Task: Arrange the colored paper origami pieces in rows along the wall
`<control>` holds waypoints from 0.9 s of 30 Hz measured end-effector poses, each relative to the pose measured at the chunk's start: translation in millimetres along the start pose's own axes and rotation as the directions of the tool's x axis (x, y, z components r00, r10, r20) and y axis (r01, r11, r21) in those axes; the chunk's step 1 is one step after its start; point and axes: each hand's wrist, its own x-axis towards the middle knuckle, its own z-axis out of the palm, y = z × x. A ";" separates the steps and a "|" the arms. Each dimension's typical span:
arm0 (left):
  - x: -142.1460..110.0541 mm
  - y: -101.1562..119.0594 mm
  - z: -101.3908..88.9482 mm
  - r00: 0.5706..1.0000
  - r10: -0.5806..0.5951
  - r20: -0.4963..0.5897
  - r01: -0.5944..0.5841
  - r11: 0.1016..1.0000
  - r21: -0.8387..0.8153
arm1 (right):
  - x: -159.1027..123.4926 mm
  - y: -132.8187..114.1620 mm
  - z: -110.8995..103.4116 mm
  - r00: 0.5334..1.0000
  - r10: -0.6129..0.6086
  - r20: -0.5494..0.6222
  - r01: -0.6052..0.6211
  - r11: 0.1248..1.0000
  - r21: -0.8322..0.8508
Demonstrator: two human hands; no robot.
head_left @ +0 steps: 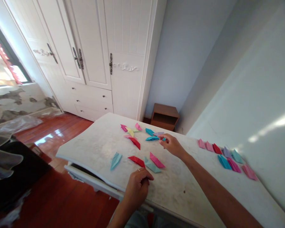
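Observation:
Folded paper boats in several colours lie on the white table. My right hand [172,145] reaches to the far side, its thumb and fingers pinched at the end of a blue paper boat [152,138]. A lavender boat [158,134] and another blue boat [149,131] lie right beside it. At the near edge rests my left hand [139,185], fingers curled in, with nothing visible in them. Just beyond it are a red boat [136,161], a pale green boat [152,165] and a pink boat [157,160]. A light teal boat [116,161] lies to the left.
A cluster with a yellow boat [130,131] and a red boat [135,143] lies farther back. More boats, including a magenta one [234,165], line the right side by the wall. Behind the table [90,142] stand a white wardrobe [128,85] and a brown nightstand [166,110].

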 end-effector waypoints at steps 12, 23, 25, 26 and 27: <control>0.6 1.1 1.9 0.999 -0.020 -0.033 0.021 1.000 0.014 | 123.0 7.0 47.0 0.965 0.223 0.135 -0.156 0.908 -0.389; 0.0 -1.5 2.2 1.000 -0.017 -0.021 0.018 0.999 0.034 | 108.8 0.0 41.2 0.973 0.138 0.185 -0.114 0.985 -0.132; 0.6 -2.0 2.4 1.000 -0.014 -0.024 0.015 0.999 0.043 | 105.1 -3.4 39.4 0.980 0.117 0.162 -0.109 0.992 -0.058; 1.0 -2.3 2.5 1.000 -0.009 -0.026 0.010 0.999 0.046 | 103.0 -5.6 38.5 0.983 0.110 0.149 -0.107 0.994 -0.023; 1.3 -2.5 2.7 1.000 -0.004 -0.028 0.005 0.999 0.048 | 100.6 -8.2 37.5 0.985 0.102 0.138 -0.103 0.995 0.005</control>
